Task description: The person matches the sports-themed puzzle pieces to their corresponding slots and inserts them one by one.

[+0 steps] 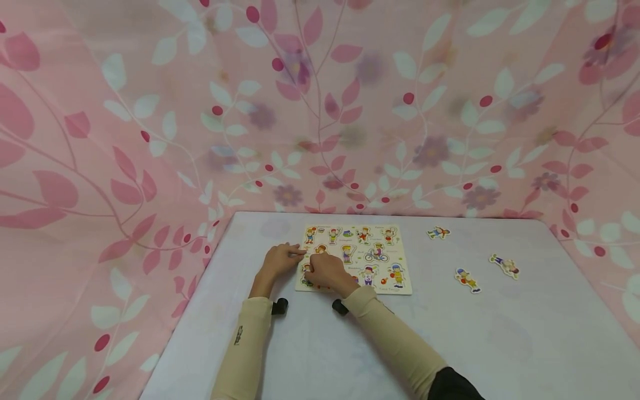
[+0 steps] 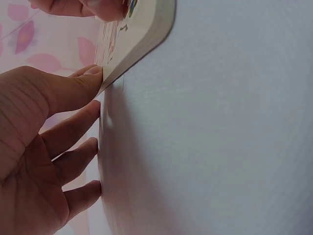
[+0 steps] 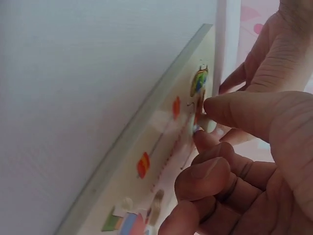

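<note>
A wooden puzzle board (image 1: 345, 289) with printed children playing sports lies on the table. At its left edge is my left hand (image 1: 281, 260); in the left wrist view its thumb (image 2: 80, 93) presses the board's edge, and the other fingers reach out fairly straight, several tips down on the table. Over the lower left of the board, my right hand (image 1: 327, 270) pinches a small puzzle piece (image 3: 199, 111) between thumb and index finger, at the board's surface. Fingers cover most of that piece, so its picture and how it sits cannot be made out.
Three loose puzzle pieces lie right of the board: one near the back (image 1: 438, 232), one in the middle (image 1: 467, 280) and one farther right (image 1: 505, 266). A white cloth covers the table (image 1: 500, 344). Behind it hangs a pink floral curtain (image 1: 320, 111).
</note>
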`<state>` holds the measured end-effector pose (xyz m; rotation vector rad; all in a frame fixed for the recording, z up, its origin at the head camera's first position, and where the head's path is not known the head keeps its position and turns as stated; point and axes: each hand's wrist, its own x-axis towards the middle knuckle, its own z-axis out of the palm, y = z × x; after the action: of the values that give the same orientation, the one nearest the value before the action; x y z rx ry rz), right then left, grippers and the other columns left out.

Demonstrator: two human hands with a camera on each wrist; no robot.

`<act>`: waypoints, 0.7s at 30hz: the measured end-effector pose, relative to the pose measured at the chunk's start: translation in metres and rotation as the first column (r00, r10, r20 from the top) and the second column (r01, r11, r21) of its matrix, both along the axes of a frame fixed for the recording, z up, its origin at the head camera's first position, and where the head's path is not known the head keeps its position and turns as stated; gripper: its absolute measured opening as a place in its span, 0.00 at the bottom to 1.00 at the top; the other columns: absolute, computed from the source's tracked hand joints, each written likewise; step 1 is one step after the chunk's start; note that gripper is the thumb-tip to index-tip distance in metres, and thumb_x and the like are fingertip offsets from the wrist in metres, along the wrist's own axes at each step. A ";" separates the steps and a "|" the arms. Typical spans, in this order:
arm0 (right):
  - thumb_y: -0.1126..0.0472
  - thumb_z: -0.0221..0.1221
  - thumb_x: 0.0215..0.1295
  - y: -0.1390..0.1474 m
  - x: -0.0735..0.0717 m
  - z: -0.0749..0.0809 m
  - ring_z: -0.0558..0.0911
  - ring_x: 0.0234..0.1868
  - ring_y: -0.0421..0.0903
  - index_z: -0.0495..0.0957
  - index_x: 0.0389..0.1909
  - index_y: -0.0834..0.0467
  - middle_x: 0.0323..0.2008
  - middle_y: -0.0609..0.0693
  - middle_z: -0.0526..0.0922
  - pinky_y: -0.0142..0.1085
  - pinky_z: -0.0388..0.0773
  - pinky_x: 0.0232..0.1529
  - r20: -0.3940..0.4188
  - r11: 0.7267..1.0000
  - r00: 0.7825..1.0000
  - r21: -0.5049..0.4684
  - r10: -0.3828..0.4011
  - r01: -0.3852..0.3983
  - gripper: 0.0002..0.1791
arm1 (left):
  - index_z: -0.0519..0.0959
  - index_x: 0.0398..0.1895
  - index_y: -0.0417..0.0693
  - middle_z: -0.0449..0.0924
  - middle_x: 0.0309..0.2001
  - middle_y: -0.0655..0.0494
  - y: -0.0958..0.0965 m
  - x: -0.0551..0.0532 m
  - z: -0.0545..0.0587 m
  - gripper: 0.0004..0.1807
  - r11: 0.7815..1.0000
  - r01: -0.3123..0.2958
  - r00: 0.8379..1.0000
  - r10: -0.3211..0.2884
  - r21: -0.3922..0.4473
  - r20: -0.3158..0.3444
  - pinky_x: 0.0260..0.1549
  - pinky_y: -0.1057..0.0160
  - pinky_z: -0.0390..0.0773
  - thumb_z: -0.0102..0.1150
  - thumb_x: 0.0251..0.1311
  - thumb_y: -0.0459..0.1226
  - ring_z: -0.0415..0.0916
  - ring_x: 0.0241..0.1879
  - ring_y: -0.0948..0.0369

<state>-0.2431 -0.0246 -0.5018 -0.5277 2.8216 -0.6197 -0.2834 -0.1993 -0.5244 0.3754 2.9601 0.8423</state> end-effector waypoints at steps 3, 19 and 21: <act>0.52 0.62 0.64 0.003 0.002 0.003 0.73 0.21 0.40 0.74 0.24 0.51 0.19 0.42 0.75 0.34 0.68 0.22 -0.004 1.000 1.000 -0.016 0.006 -0.006 0.12 | 0.88 0.47 0.55 0.78 0.59 0.55 0.000 -0.001 0.000 0.11 1.000 0.000 1.000 0.000 -0.009 0.003 0.65 0.46 0.63 0.66 0.62 0.42 0.65 0.67 0.46; 0.48 0.62 0.66 0.025 0.017 0.027 0.72 0.22 0.39 0.78 0.34 0.53 0.24 0.43 0.76 0.34 0.69 0.22 -0.180 0.999 0.983 0.029 0.020 -0.015 0.12 | 0.87 0.48 0.57 0.77 0.60 0.55 -0.001 -0.002 -0.003 0.11 0.999 0.002 1.000 -0.001 -0.039 0.010 0.65 0.45 0.63 0.64 0.63 0.43 0.64 0.68 0.46; 0.49 0.62 0.66 0.028 0.019 0.031 0.71 0.21 0.39 0.78 0.35 0.54 0.23 0.42 0.76 0.33 0.68 0.21 -0.198 1.000 0.980 0.021 0.024 -0.020 0.11 | 0.87 0.48 0.57 0.77 0.60 0.54 -0.001 -0.001 -0.002 0.12 0.999 0.001 1.000 -0.001 -0.039 0.006 0.65 0.44 0.63 0.64 0.63 0.43 0.64 0.68 0.46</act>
<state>-0.2238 0.0031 -0.4709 -0.6501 2.9998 -0.5638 -0.2844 -0.2003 -0.5265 0.3721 2.9651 0.7828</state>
